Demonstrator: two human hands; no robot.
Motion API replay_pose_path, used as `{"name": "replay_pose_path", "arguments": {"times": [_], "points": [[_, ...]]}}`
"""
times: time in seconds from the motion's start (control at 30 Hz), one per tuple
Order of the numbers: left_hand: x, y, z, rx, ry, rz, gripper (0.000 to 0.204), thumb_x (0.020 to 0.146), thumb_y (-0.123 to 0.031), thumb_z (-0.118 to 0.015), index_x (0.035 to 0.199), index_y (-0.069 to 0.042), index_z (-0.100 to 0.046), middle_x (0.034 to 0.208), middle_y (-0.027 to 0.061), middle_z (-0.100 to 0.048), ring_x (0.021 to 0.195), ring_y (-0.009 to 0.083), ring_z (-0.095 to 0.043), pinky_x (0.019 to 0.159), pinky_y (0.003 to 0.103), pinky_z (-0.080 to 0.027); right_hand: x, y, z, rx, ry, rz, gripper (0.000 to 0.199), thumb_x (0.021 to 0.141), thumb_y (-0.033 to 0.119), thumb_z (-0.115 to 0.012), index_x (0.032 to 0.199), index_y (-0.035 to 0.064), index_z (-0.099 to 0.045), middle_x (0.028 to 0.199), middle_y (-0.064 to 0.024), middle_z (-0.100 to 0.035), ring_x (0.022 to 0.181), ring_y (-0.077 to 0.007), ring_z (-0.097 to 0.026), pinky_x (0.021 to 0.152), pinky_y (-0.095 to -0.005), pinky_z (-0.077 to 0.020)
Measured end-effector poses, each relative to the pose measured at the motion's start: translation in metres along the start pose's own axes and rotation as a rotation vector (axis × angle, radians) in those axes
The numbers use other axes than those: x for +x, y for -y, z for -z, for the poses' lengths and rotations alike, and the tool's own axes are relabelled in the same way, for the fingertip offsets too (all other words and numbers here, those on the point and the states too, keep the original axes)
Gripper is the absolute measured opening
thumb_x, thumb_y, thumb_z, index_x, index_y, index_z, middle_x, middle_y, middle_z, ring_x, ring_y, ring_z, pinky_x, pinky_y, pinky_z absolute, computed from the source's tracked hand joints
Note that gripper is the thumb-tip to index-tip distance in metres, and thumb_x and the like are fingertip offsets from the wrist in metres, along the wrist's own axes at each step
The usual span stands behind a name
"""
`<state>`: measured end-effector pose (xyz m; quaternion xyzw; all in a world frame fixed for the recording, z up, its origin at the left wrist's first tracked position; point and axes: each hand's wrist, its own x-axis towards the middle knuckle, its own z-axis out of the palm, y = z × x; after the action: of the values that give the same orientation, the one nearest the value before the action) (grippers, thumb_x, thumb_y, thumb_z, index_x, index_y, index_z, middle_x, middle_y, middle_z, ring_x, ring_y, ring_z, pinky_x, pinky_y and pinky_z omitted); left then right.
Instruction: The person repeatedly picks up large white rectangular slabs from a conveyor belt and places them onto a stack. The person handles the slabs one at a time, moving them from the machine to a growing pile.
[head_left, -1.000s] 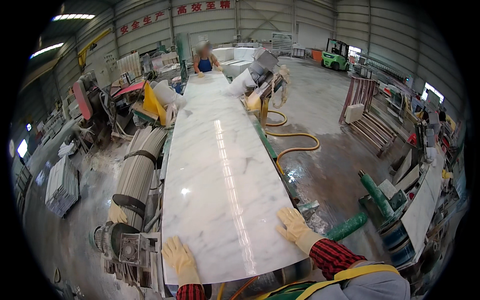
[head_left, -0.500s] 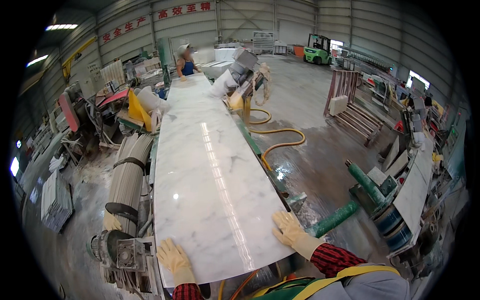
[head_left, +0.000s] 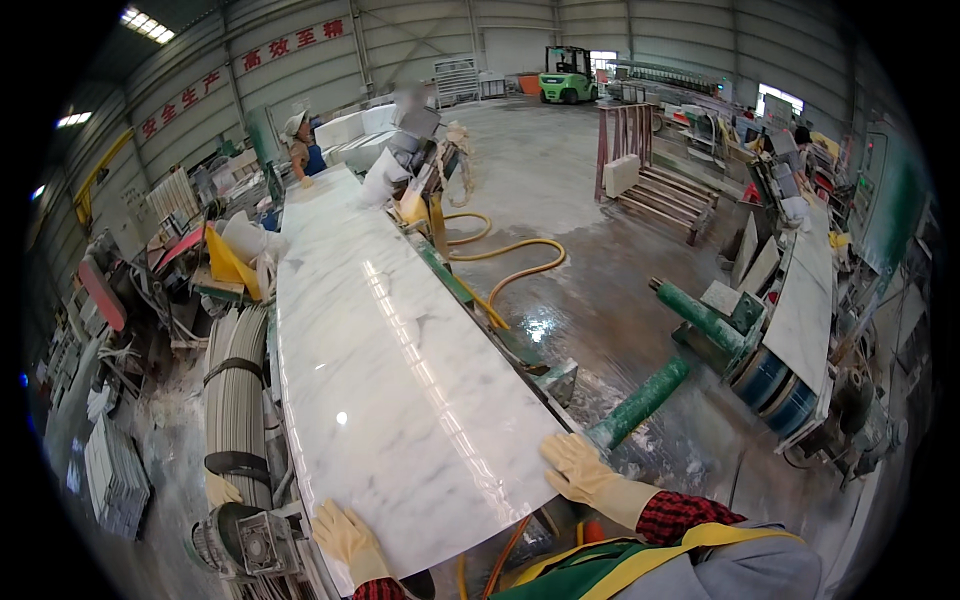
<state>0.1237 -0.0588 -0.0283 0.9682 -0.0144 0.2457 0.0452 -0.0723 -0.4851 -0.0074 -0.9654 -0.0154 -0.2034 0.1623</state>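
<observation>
Wet concrete floor (head_left: 600,300) all around, a big stone-working shed, and right at the near edge both gloved hands are on the job. Left hand (head_left: 345,538) lies flat on the near-left corner of the white marble slab (head_left: 390,370), fingers together and pressed down, not wrapped around anything. Right hand (head_left: 585,472) rests on the near-right corner, fingers spread a little along the edge, again flat, nothing clamped.

That slab is long, glossy and runs well away up the machine bed, its near end overhanging just in front of the person. Beside it on the left sit grey rollers (head_left: 235,390) and a motor (head_left: 245,540); on the right, a green roller (head_left: 640,402) angles off the frame. A yellow hose (head_left: 510,255) snakes over the floor further out.

At the far end, another person (head_left: 300,148) stands at the slab.

My worry: gloves on polished, possibly wet stone could slip, and an uneven push may skew the slab off its supports.
</observation>
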Motion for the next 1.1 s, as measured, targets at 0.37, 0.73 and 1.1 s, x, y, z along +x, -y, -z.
{"name": "replay_pose_path", "arguments": {"times": [0.37,0.73,1.1], "points": [[-0.004,-0.002,0.003,0.042,0.056,0.028,0.046,0.097,-0.027,-0.057,0.138,-0.007,-0.053,0.145,0.0187,-0.050,0.129,0.0393,-0.046,0.109,0.050,-0.034,-0.026,0.008,0.015,0.042,-0.011,-0.010,0.052,0.094,0.026,-0.060,0.139,0.0031,-0.052,0.141,-0.0201,-0.054,0.131,-0.0397,-0.048,0.115,-0.0503,-0.0335],[-0.007,0.000,-0.007,0.062,-0.041,-0.052,0.043,0.098,-0.027,-0.057,0.135,-0.004,-0.057,0.140,0.0216,-0.056,0.127,0.0411,-0.050,0.108,0.051,-0.037,-0.038,0.009,0.019,0.053,0.056,-0.010,0.050,0.091,0.024,-0.063,0.135,0.0008,-0.054,0.138,-0.0240,-0.053,0.126,-0.0424,-0.051,0.110,-0.0503,-0.0374],[-0.021,0.002,0.019,0.265,-0.113,-0.393,0.040,0.099,-0.017,-0.048,0.133,0.001,-0.060,0.135,0.0261,-0.059,0.123,0.0474,-0.056,0.110,0.067,-0.038,-0.061,-0.012,-0.012,0.093,0.025,-0.037,0.052,0.098,0.024,-0.054,0.145,0.0007,-0.049,0.153,-0.0210,-0.045,0.143,-0.0378,-0.040,0.122,-0.0494,-0.0269]]}}
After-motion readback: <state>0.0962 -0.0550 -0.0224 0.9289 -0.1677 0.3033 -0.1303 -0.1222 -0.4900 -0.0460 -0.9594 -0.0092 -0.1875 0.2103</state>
